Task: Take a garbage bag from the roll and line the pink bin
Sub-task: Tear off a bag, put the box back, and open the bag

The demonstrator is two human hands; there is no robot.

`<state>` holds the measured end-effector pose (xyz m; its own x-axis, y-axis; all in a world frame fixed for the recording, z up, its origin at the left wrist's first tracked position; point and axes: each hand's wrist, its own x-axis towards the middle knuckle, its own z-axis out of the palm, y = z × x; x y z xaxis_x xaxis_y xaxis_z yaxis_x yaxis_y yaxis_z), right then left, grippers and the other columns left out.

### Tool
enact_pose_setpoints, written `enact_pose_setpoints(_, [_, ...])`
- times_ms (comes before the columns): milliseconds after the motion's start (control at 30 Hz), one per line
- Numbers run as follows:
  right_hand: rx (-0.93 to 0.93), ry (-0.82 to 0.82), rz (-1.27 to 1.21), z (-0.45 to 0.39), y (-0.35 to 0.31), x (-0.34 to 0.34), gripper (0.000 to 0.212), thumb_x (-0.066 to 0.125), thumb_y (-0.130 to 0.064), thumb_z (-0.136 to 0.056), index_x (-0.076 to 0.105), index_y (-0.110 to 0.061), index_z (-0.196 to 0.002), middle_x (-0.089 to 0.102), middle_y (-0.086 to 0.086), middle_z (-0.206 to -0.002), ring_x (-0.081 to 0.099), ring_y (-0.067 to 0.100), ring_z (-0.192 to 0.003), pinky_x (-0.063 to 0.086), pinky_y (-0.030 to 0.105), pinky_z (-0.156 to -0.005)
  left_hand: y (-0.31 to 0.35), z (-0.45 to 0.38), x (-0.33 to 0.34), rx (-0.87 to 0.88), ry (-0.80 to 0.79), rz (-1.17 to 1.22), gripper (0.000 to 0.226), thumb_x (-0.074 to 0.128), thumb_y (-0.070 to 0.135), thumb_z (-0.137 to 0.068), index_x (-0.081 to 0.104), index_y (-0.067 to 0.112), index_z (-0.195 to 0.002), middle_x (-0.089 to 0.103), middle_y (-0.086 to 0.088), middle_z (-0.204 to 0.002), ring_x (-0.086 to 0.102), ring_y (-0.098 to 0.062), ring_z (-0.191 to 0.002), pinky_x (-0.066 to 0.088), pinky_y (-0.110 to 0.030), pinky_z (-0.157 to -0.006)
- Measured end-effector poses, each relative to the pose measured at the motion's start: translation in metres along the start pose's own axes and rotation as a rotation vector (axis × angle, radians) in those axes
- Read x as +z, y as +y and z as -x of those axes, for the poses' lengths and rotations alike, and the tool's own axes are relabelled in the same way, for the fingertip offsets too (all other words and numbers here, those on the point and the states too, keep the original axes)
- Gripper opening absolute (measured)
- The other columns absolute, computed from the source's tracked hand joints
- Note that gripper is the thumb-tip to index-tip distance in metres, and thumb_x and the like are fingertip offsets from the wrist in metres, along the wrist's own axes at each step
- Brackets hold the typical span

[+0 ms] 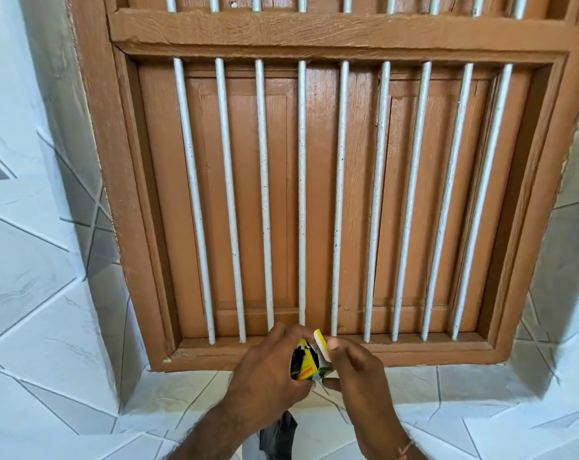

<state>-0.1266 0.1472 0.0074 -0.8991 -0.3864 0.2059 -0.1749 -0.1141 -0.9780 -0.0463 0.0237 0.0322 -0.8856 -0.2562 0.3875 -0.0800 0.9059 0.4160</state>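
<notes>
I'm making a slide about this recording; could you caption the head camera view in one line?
Both hands, left hand and right hand, hold a yellow garbage bag packet at a barred brown window.

Bright, even daylight fills the scene, and the brown window shutter (331, 194) sits sharp at centre. Its white bars (301, 194) bow outward toward the frame edges, a wide-angle bend. Soft shadows lie just below its sill; no glare, little blur.

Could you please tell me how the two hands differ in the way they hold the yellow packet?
The left hand wraps around the yellow packet body from the side; the right hand pinches only its opened flap. The left hand's grip covers much of the packet; the right hand's grip leaves it visible. Both hold it by the window sill.
</notes>
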Motion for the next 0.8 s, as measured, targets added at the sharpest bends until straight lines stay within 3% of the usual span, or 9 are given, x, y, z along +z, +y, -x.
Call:
enact_pose_setpoints(200, [-0.076, 0.137, 0.108, 0.003, 0.009, 0.012, 0.014, 0.069, -0.024, -0.085, 0.064, -0.032, -0.076, 0.073, -0.01, -0.08, 0.07, 0.014, -0.08, 0.059, 0.046, -0.076, 0.003, 0.002, 0.011, -0.054, 0.059, 0.035, 0.073, 0.08, 0.037, -0.07, 0.025, 0.052, -0.117, 0.052, 0.021, -0.122, 0.057, -0.005, -0.1, 0.055, -0.019, -0.083])
enact_pose_setpoints(367, [-0.166, 0.142, 0.195, 0.008, 0.012, 0.016, 0.015, 0.066, -0.018, -0.087, 0.063, -0.025, -0.074, 0.069, -0.017, -0.078, 0.066, 0.008, -0.075, 0.055, 0.028, -0.069, 0.002, 0.005, 0.011, -0.03, 0.077, -0.01, 0.074, 0.077, 0.037, -0.073, 0.023, 0.05, -0.122, 0.049, 0.019, -0.13, 0.06, -0.01, -0.103, 0.054, -0.019, -0.082])
enact_pose_setpoints(500, [-0.209, 0.134, 0.239, 0.01, 0.014, 0.018, 0.014, 0.063, -0.02, -0.089, 0.065, -0.026, -0.077, 0.069, -0.022, -0.081, 0.064, 0.0, -0.084, 0.046, 0.008, -0.062, 0.0, 0.005, 0.011, -0.008, 0.102, -0.014, 0.073, 0.076, 0.038, -0.074, 0.023, 0.049, -0.125, 0.047, 0.019, -0.131, 0.059, -0.008, -0.103, 0.054, -0.019, -0.084])
enact_pose_setpoints(667, [-0.264, 0.067, 0.28, 0.016, 0.02, 0.02, 0.013, 0.066, -0.016, -0.088, 0.067, -0.029, -0.087, 0.065, -0.022, -0.096, 0.06, -0.002, -0.095, 0.053, 0.011, -0.063, -0.001, 0.005, 0.012, 0.009, 0.123, -0.022, 0.069, 0.07, 0.042, -0.079, 0.025, 0.046, -0.131, 0.047, 0.018, -0.136, 0.06, -0.008, -0.105, 0.053, -0.021, -0.086])
enact_pose_setpoints(800, [-0.234, 0.034, 0.246, 0.014, 0.02, 0.021, 0.019, 0.065, -0.009, -0.087, 0.059, -0.027, -0.086, 0.064, -0.026, -0.095, 0.059, -0.01, -0.091, 0.05, 0.006, -0.061, 0.001, 0.004, 0.015, 0.026, 0.082, -0.049, 0.068, 0.067, 0.041, -0.083, 0.026, 0.042, -0.138, 0.043, 0.013, -0.141, 0.06, -0.012, -0.107, 0.053, -0.024, -0.09])
